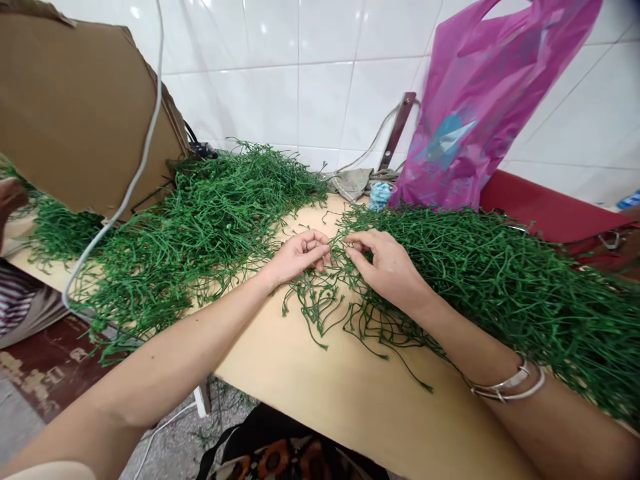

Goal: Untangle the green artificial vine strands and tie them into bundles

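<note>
Above the middle of the table, my left hand (306, 256) pinches a thin green stem between thumb and fingertips. Just to its right, my right hand (383, 263) is closed too, thumb against forefinger, at the same small strand of green. The gap between my hands is narrow. Several loose green stems (320, 303) with small forked tips lie on the table below them. A big heap of such stems (210, 220) spreads to the left, and another heap (520, 280) fills the right side, partly under my right forearm.
A pale wooden table (320, 387) carries everything. Behind it stand a purple plastic bag (465, 113), a small container of blue-and-white pieces (381, 196) and a cardboard sheet (85, 107). A white cable (150, 133) hangs at left. Another person's hand (13, 199) shows at the left edge.
</note>
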Action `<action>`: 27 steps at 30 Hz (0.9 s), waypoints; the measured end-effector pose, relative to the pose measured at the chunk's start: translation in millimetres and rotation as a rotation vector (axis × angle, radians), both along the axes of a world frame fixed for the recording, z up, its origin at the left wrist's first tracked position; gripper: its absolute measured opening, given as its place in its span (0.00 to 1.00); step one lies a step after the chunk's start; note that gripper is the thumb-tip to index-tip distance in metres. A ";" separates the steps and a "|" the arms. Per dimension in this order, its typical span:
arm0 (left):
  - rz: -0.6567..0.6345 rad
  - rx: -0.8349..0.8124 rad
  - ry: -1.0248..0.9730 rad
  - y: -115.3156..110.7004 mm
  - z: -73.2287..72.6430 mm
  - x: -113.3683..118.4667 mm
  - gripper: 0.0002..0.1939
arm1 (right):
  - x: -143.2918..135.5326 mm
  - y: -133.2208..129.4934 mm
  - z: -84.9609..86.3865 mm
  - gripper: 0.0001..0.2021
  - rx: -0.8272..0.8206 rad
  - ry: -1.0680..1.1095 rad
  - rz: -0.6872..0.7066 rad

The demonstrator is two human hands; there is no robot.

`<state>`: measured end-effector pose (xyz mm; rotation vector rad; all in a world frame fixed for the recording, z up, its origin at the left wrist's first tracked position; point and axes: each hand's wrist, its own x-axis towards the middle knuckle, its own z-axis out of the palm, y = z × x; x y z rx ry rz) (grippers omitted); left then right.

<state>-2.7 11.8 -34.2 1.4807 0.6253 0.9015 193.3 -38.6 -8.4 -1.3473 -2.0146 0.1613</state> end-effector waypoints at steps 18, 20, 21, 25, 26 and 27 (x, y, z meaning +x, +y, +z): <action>-0.025 -0.021 0.112 -6.4 -0.7 6.5 0.16 | -9.0 2.3 -16.6 0.05 0.039 0.056 0.019; -0.013 0.023 0.163 -7.6 -2.3 7.3 0.13 | -10.5 -0.3 -15.5 0.05 0.117 -0.082 0.032; -0.011 0.053 0.192 -8.2 -3.2 7.8 0.11 | -11.3 -1.9 -14.3 0.06 0.143 -0.158 0.031; -0.080 0.151 0.247 -8.8 -6.5 8.5 0.07 | -13.8 -8.1 -7.4 0.08 0.150 -0.412 0.027; -0.105 0.163 0.252 -8.7 -6.7 8.0 0.07 | -13.4 -8.8 -5.5 0.08 0.140 -0.459 0.041; -0.128 0.169 0.259 -8.7 -6.5 7.3 0.06 | -12.1 -8.9 -3.7 0.09 0.126 -0.502 0.062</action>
